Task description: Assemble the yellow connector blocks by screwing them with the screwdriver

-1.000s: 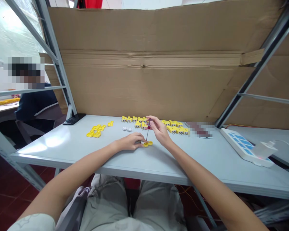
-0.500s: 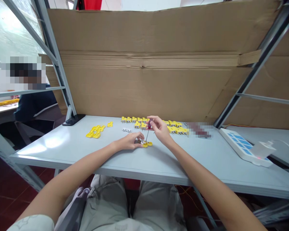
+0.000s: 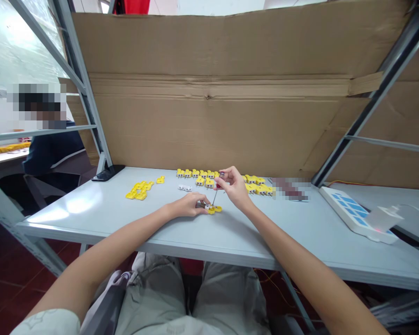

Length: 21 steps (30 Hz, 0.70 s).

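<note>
My left hand (image 3: 190, 205) rests on the grey table (image 3: 91, 209) with its fingers pinched on a small yellow and white part (image 3: 212, 209). My right hand (image 3: 234, 187) is closed around a small screwdriver (image 3: 216, 191) with a dark red handle. The tool stands nearly upright, its tip down on the yellow part. Just behind my hands runs a row of several finished yellow parts (image 3: 230, 179).
A loose pile of yellow pieces (image 3: 138, 190) and a small white piece (image 3: 185, 187) lie at the left. A white device with blue keys (image 3: 354, 213) sits at the right. A cardboard wall (image 3: 209, 93) closes the back. Another person (image 3: 47, 144) sits at the far left.
My right hand's fingers have shifted slightly on the screwdriver handle, as in turning it. My left hand and the yellow part have stayed in place.
</note>
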Motion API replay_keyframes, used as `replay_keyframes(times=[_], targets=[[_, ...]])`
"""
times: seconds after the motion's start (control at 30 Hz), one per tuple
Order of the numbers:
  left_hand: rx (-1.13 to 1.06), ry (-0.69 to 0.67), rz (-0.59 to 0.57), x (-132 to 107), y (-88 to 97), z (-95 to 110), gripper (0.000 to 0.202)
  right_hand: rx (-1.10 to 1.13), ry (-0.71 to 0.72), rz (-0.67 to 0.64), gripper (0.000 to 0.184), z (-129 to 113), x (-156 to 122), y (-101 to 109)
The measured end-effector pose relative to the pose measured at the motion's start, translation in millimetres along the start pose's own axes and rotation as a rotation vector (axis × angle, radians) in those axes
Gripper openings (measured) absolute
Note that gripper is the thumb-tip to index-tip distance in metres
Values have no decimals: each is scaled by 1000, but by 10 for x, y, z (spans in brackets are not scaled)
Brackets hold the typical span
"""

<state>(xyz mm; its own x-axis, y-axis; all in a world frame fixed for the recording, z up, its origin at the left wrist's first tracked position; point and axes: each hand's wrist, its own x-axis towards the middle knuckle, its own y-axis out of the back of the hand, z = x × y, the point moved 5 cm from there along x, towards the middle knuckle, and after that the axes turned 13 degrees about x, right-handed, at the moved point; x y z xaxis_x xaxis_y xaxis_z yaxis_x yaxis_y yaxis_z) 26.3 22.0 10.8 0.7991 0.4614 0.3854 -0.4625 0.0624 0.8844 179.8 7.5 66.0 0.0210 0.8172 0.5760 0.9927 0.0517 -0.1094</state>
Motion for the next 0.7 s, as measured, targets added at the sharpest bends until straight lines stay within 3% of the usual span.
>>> replay_keyframes(times=[0.3, 0.4, 0.53, 0.6, 0.7], targets=[[-45, 6, 6, -1, -1, -6, 26, 19, -24, -86, 35, 34, -6, -31], [-33, -4, 9, -6, -2, 14, 27, -2, -9, 44, 36, 71, 43, 91], [63, -76, 66, -16, 115, 1, 26, -142, 5, 213, 38, 79, 146, 401], [163, -3, 149, -39, 254, -151, 26, -344, -73, 197, 32, 112, 204, 574], [462, 361, 262, -165, 511, -601, 27, -739, -242, 105, 19, 230, 257, 837]])
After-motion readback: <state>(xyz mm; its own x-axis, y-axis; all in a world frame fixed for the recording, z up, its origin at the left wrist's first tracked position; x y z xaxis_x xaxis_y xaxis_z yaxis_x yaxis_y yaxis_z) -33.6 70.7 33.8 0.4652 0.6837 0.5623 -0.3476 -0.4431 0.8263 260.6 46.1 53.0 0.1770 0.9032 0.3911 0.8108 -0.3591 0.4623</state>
